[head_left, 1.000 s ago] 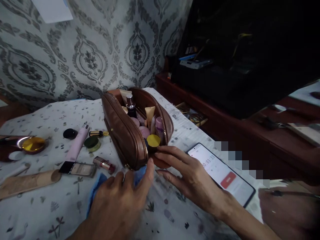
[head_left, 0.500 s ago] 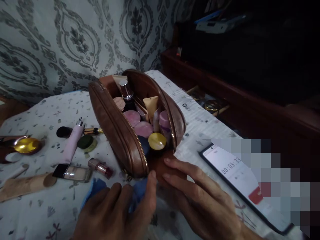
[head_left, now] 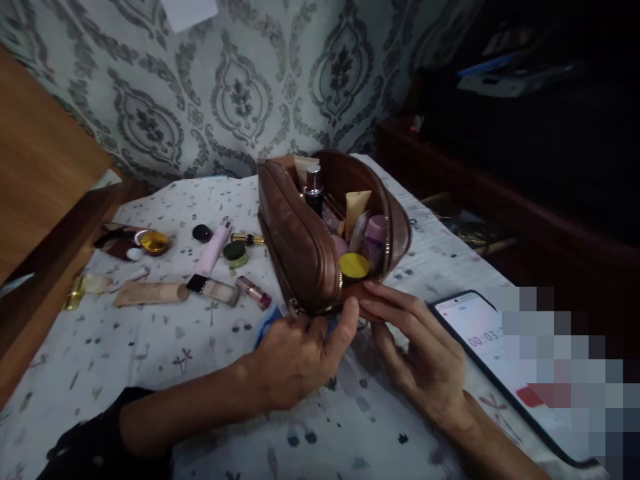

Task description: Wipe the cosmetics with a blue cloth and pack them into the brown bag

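Observation:
A brown makeup bag (head_left: pixel 300 233) lies unzipped, with a yellow-lidded jar (head_left: pixel 355 266), a beige tube (head_left: pixel 358 208), a pinkish-purple bottle (head_left: pixel 375 239) and other cosmetics inside. At its near end, my right hand (head_left: pixel 425 353) pinches the folded-down end flap, fingers on top and thumb below. My left hand (head_left: pixel 295 360) is curled over a blue cloth (head_left: pixel 267 327), mostly hidden beneath it, and its extended finger touches the flap's edge. Left of the bag lie a lipstick (head_left: pixel 253 292), a foundation bottle (head_left: pixel 213 290) and a dark green jar (head_left: pixel 235 254).
Farther left on the patterned cloth are a pink tube (head_left: pixel 213 248), a beige tube (head_left: pixel 150 293), a black cap (head_left: pixel 202 233) and a golden round item (head_left: pixel 154 242). A phone (head_left: pixel 480 333) showing a timer lies at right. Wooden furniture (head_left: pixel 50 167) stands at left.
My view has shifted left and back, so the bag appears smaller and farther right. Both hands remain at the bag's near end; the right hand still grips the flap.

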The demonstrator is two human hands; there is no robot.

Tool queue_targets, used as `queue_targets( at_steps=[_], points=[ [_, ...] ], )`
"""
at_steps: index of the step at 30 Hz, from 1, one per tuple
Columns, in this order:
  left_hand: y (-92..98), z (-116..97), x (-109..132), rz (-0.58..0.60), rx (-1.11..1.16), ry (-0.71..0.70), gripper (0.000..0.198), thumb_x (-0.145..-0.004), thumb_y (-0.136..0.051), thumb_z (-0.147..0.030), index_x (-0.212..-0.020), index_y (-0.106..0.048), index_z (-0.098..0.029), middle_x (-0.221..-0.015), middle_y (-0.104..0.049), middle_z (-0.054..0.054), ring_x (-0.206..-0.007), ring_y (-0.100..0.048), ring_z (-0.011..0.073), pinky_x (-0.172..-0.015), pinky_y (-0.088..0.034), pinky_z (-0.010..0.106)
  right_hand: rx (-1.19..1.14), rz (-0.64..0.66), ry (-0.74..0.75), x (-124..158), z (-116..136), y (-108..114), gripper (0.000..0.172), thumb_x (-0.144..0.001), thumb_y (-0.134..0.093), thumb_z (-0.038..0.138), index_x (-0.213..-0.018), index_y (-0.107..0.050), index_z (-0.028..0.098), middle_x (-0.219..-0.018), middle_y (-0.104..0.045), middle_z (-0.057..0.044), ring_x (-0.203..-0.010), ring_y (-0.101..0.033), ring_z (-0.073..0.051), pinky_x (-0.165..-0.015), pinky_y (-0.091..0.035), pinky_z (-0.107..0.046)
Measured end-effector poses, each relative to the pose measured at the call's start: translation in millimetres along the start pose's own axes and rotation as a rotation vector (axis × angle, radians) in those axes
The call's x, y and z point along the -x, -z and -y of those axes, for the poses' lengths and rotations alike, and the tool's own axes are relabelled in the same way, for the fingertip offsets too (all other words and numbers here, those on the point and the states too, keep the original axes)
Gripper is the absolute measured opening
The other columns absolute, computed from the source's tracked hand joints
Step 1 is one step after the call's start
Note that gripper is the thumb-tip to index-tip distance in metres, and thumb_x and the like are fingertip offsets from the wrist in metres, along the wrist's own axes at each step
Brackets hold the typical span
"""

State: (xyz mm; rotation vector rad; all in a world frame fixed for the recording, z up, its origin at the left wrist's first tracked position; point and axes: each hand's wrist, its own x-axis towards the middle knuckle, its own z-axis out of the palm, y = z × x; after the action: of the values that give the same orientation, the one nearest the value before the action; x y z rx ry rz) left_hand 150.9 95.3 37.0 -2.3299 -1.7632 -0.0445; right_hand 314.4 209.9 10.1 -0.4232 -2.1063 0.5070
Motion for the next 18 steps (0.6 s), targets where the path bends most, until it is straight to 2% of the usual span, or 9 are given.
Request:
queue_targets(
  at_steps=[2,3,6,8,10,14,18],
  points=[
    [-3.7,2.1,13.2,0.009,0.016,-0.023,0.066,-0.094,-0.040,-0.014,-0.153,-0.012,-0.005,-0.094,-0.071,0.010,-0.073,-0.069,0.0200,-0.056,-0.054,0.030,0.008,-0.023,0.016,-0.2,1.5,-1.7,0.037,-0.089,-0.054,0.005,-0.119,-0.064,0.024,-0.124,-0.067,-0.011,-0.112,-0.068,-0.024,-0.093,-0.060,-0.040],
    [-4.6,4.8,20.9,0.017,0.018,-0.033,0.065,-0.094,-0.040,-0.014,-0.153,-0.013,-0.005,-0.095,-0.071,0.011,-0.072,-0.068,0.0200,-0.056,-0.054,0.030,0.009,-0.029,0.024,-0.5,3.0,-1.9,0.037,-0.089,-0.055,0.005,-0.120,-0.065,0.024,-0.123,-0.068,-0.011,-0.111,-0.068,-0.024,-0.093,-0.060,-0.040],
    [-4.3,20.2,43.3,0.040,-0.017,0.027,0.048,-0.096,-0.041,-0.015,-0.143,-0.036,-0.009,-0.092,-0.070,0.009,-0.071,-0.068,0.0202,-0.056,-0.054,0.030,0.000,-0.028,0.045,-0.6,11.1,-2.2,0.038,-0.088,-0.055,0.005,-0.119,-0.065,0.024,-0.121,-0.068,-0.011,-0.107,-0.070,-0.023,-0.089,-0.062,-0.037],
    [-2.0,34.4,54.5,0.048,-0.048,0.138,0.033,-0.096,-0.043,-0.016,-0.127,-0.052,-0.013,-0.092,-0.070,0.008,-0.076,-0.069,0.0214,-0.058,-0.055,0.031,-0.008,-0.020,0.085,0.0,19.4,-4.9,0.037,-0.087,-0.055,0.005,-0.117,-0.066,0.024,-0.120,-0.069,-0.010,-0.103,-0.072,-0.022,-0.086,-0.063,-0.034],
    [1.0,48.1,62.0,0.052,-0.045,0.256,0.023,-0.096,-0.045,-0.017,-0.115,-0.058,-0.015,-0.098,-0.070,0.009,-0.083,-0.070,0.0228,-0.061,-0.055,0.031,-0.026,-0.004,0.155,0.1,29.8,-12.4,0.034,-0.087,-0.055,0.004,-0.112,-0.067,0.024,-0.116,-0.071,-0.009,-0.098,-0.073,-0.019,-0.083,-0.063,-0.030],
    [3.5,65.5,69.0,0.046,0.029,0.438,0.020,-0.099,-0.043,-0.021,-0.113,-0.058,-0.017,-0.107,-0.069,0.009,-0.092,-0.069,0.0221,-0.069,-0.055,0.031,-0.093,0.203,0.238,-6.4,53.4,-42.8,0.028,-0.090,-0.050,0.007,-0.109,-0.066,0.019,-0.110,-0.071,-0.010,-0.096,-0.073,-0.018,-0.081,-0.062,-0.028],
    [-2.6,72.2,72.6,0.034,0.072,0.539,0.019,-0.099,-0.044,-0.023,-0.112,-0.057,-0.018,-0.106,-0.070,0.007,-0.095,-0.068,0.0217,-0.074,-0.053,0.032,-0.103,0.388,0.112,-30.4,70.5,-82.3,0.035,-0.091,-0.042,0.007,-0.118,-0.064,0.017,-0.119,-0.064,-0.014,-0.103,-0.070,-0.021,-0.088,-0.060,-0.035]
  ],
)
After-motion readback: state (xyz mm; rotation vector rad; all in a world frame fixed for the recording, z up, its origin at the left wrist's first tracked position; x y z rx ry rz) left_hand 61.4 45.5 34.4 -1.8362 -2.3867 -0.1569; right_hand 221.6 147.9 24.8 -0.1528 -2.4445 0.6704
